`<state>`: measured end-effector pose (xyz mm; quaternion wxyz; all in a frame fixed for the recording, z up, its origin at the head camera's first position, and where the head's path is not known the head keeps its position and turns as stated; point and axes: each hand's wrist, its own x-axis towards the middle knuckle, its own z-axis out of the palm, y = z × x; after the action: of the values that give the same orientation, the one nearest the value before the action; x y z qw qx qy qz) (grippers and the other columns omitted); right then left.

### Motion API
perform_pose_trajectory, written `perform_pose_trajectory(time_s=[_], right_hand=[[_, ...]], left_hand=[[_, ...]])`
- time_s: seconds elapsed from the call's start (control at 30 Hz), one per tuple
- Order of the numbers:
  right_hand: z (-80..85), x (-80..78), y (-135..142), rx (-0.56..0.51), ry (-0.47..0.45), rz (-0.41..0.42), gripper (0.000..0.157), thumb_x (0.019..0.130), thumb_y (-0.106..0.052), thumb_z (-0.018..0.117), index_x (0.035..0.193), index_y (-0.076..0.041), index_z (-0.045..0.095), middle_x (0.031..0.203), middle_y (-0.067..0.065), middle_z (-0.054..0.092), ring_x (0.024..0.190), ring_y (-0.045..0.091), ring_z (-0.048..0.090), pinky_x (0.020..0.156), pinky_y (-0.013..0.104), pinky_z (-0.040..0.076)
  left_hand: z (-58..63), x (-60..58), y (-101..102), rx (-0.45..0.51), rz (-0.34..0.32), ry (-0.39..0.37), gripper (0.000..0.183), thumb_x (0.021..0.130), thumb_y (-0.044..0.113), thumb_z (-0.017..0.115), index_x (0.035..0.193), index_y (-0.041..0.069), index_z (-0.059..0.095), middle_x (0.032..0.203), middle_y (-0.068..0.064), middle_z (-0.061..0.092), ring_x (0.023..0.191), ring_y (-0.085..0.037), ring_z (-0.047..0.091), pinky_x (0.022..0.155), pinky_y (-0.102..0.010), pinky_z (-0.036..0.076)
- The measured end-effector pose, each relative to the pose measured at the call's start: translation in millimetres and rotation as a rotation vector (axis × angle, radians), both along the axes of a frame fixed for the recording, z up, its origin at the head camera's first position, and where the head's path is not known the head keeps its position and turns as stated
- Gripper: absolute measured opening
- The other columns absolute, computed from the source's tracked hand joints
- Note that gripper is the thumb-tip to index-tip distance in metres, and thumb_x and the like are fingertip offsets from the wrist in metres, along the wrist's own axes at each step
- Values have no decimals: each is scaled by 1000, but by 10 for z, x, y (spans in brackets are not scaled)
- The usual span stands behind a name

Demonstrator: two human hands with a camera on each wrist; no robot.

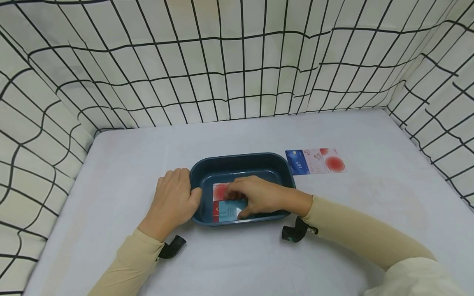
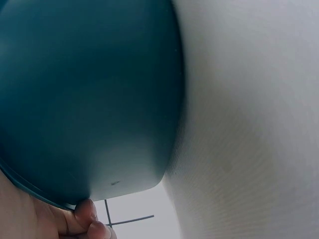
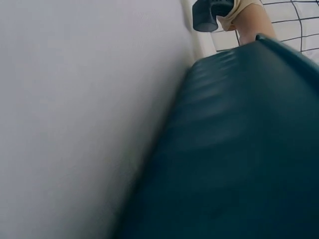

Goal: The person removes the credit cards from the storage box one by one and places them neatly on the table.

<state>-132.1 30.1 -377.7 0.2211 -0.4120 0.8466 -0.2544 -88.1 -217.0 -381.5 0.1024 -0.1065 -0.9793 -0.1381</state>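
Note:
A dark teal plastic tray (image 1: 242,157) stands on the white table. My left hand (image 1: 173,201) grips its left rim; the left wrist view shows fingertips (image 2: 85,213) curled at the rim beside the tray's outer wall (image 2: 99,99). Reaching in over the right side, my right hand (image 1: 261,194) pinches a teal card (image 1: 228,210) between thumb and fingers. Under or beside that card lie a red card (image 1: 216,210) and a pale card with a red circle (image 1: 219,190), both partly covered. In the right wrist view the tray's wall (image 3: 224,144) hides the right hand.
Right of the tray, a blue VIP card (image 1: 297,162) and pale cards with red prints (image 1: 335,164) lie side by side on the table (image 1: 370,197). White walls with a black grid net (image 1: 237,74) enclose the table's back and sides. A black camera (image 1: 295,232) sits at each wrist.

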Motion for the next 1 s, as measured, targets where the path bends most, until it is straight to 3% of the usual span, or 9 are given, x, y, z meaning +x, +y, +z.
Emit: perform_pose_trajectory(time_s=[0.57,0.77,1.0], right_hand=[[-9,-27,15,17,-5,-18,49,83,-17,85,128,-15,67,116,-1,69,101,12,63,93,25,56],[-3,-19,-11,42,6,-12,57,80,-25,89,131,-14,65,120,0,68,104,13,62,93,25,55],[-4,-12,-19,69,-17,-24,62,81,-24,88,136,-15,62,126,1,66,109,14,61,98,29,56]], left_hand=[[-1,1,6,-11,6,-17,20,87,20,50,87,0,51,76,-11,47,73,-28,43,68,-36,30],[18,2,-3,-5,10,-27,20,88,20,49,88,0,51,77,-11,48,73,-27,44,69,-37,30],[19,2,-3,3,5,-24,19,88,19,49,88,0,51,77,-11,48,73,-27,43,69,-37,30]])
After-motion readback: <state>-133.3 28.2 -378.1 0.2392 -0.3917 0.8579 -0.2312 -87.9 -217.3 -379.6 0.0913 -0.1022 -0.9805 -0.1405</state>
